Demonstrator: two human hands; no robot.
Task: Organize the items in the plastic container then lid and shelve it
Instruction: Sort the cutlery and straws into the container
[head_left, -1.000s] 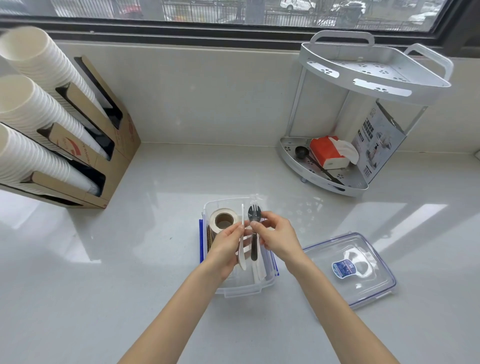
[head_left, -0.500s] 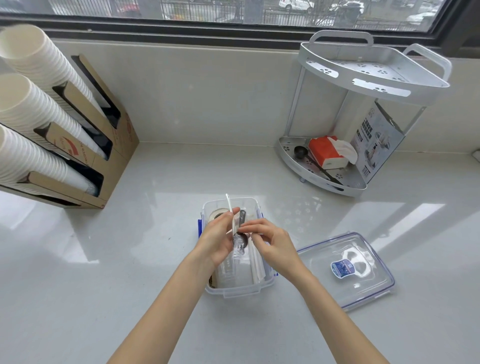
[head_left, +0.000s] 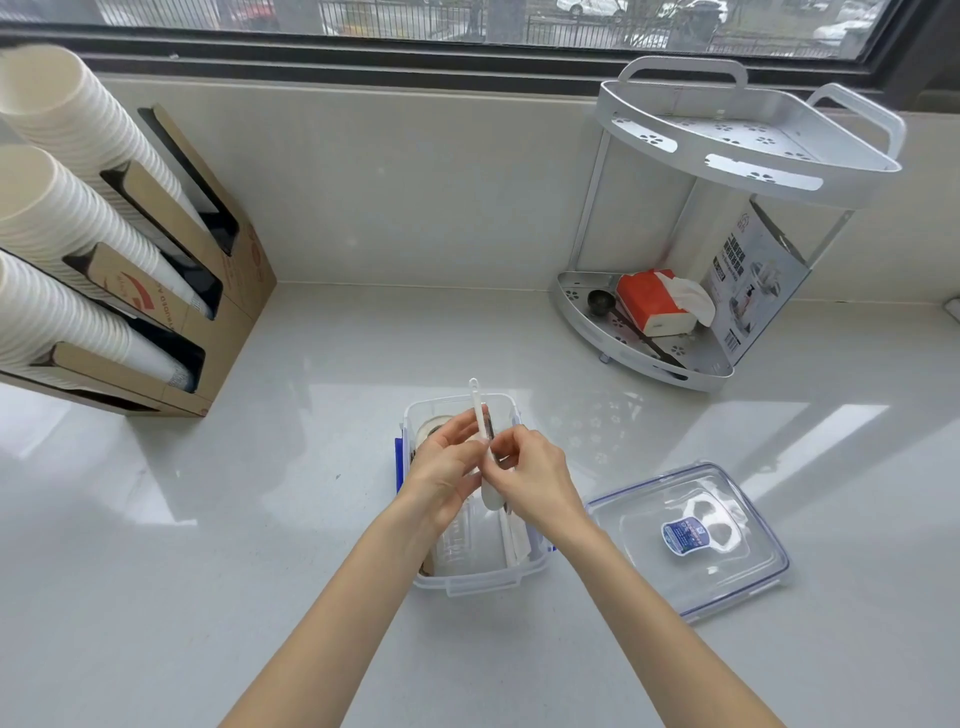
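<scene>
A clear plastic container (head_left: 475, 582) with blue side clips stands on the counter in front of me. Both hands are over its middle. My left hand (head_left: 444, 467) and my right hand (head_left: 535, 475) pinch a white plastic spoon (head_left: 482, 431) between them, handle pointing away, bowl toward me. A dark utensil is pressed behind the spoon, mostly hidden. A roll of tape (head_left: 431, 428) lies in the container's far left corner, partly covered by my left hand. The clear lid (head_left: 685, 535) with a blue label lies flat to the right.
A two-tier white corner shelf (head_left: 727, 156) stands at the back right; its lower tier holds a red tissue pack (head_left: 652, 304), a black scoop and a printed box. A cardboard dispenser with stacked paper cups (head_left: 104, 260) is on the left.
The hands lowered the white spoon and black fork from upright above the container and drew them together; the fork is now mostly hidden behind the spoon and fingers.
</scene>
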